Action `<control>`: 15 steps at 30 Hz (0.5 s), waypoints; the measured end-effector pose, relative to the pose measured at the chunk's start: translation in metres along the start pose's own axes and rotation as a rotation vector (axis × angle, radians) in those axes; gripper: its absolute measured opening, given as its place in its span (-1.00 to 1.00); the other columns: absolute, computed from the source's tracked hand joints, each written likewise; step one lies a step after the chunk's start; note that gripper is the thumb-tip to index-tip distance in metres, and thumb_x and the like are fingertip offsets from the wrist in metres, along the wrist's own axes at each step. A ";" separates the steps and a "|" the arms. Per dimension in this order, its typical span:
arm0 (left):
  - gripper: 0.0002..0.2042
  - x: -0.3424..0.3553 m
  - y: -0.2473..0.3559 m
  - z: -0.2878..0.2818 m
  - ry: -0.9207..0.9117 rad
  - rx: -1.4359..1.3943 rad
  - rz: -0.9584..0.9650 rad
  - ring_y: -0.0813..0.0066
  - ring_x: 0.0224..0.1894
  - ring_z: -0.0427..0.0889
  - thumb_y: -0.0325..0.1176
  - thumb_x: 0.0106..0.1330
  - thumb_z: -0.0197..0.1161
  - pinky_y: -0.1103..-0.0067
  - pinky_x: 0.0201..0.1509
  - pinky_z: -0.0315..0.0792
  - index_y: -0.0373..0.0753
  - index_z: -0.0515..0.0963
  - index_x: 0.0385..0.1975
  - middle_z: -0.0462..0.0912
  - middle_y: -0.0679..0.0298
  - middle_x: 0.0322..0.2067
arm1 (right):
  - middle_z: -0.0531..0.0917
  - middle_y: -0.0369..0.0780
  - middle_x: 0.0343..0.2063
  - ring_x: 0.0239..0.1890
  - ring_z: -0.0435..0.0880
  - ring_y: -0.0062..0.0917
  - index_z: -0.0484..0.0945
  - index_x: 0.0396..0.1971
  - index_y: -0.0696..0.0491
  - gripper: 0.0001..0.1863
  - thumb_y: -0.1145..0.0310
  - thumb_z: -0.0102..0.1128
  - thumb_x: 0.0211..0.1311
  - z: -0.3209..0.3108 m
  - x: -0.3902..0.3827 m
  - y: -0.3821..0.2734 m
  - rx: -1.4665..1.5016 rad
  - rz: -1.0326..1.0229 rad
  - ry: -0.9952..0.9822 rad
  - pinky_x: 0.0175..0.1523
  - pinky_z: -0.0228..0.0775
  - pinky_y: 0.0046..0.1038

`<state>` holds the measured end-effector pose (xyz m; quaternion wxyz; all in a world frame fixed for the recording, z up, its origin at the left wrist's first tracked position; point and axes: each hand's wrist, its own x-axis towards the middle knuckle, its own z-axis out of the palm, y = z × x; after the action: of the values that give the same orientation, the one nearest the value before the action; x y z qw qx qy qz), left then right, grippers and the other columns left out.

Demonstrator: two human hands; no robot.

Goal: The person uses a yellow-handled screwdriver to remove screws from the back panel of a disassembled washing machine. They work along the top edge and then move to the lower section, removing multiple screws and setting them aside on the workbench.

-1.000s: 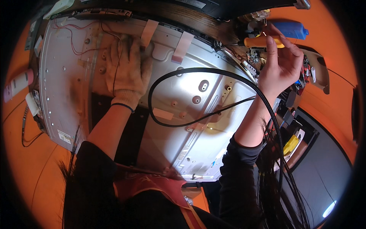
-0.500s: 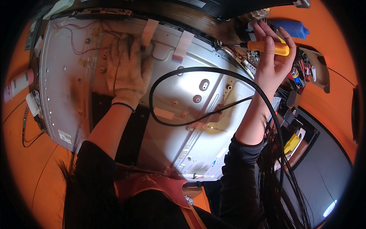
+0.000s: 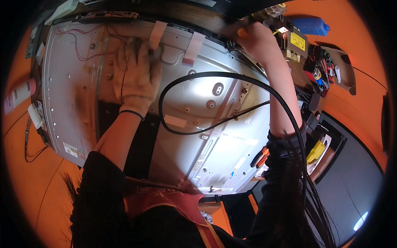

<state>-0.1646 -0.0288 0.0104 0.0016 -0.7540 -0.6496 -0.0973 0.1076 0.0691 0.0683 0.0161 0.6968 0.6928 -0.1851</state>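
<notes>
A large silver metal panel (image 3: 62, 103) fills the middle. My left hand (image 3: 134, 74), in a tan knit glove, lies flat on its upper left, fingers extended, beside thin red wires (image 3: 76, 47) and pale tape strips (image 3: 157, 33); a dark thin wire crosses the glove. At the panel's top right edge, my right hand (image 3: 258, 43) is bare, closed round a screwdriver's yellow-orange handle (image 3: 242, 32); the tip is blurred and unclear. A black cable (image 3: 231, 75) loops over the panel and past my right forearm.
At right stand a blue bottle (image 3: 310, 25), a metal box with yellow label (image 3: 297, 41), a pile of tools (image 3: 322, 70) and orange-handled pliers (image 3: 260, 157). A pink-and-white bottle (image 3: 18, 95) lies left. A dark wooden strip (image 3: 194, 16) runs behind the panel.
My right hand and screwdriver have swung left and upward to the panel's top edge, uncovering the yellow-labelled box. My left hand stays in place on the panel.
</notes>
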 end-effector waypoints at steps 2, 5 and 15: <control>-0.41 0.000 0.001 -0.001 0.014 0.002 0.000 -0.08 0.27 0.20 -0.11 0.20 0.13 0.10 0.38 0.02 -0.17 0.25 0.24 0.30 -0.02 0.22 | 0.67 0.02 -0.31 -0.19 0.65 -0.10 0.65 -0.25 0.16 -0.64 0.19 0.31 0.05 0.009 0.006 0.004 -0.057 0.001 -0.043 -0.08 0.50 -0.28; -0.43 0.000 0.002 -0.002 0.045 -0.002 0.006 -0.08 0.27 0.20 -0.12 0.20 0.13 0.09 0.37 0.02 -0.19 0.28 0.21 0.30 -0.02 0.22 | 0.66 0.03 -0.26 -0.15 0.65 -0.12 0.65 -0.24 0.15 -0.66 0.25 0.29 0.01 0.009 0.013 0.008 -0.064 0.033 -0.158 -0.05 0.50 -0.29; -0.49 0.000 0.001 0.002 0.071 -0.083 -0.010 -0.09 0.25 0.21 -0.12 0.21 0.10 0.09 0.35 0.02 -0.21 0.35 0.15 0.33 -0.02 0.19 | 0.62 -0.11 -0.03 0.04 0.59 -0.22 0.65 -0.12 -0.06 -0.71 0.31 0.16 0.14 0.031 0.030 0.004 -0.136 0.045 -0.185 0.11 0.46 -0.29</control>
<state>-0.1633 -0.0283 0.0089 -0.0070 -0.7462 -0.6484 -0.1506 0.1035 0.0894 0.0298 0.1311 0.6894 0.6835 -0.2008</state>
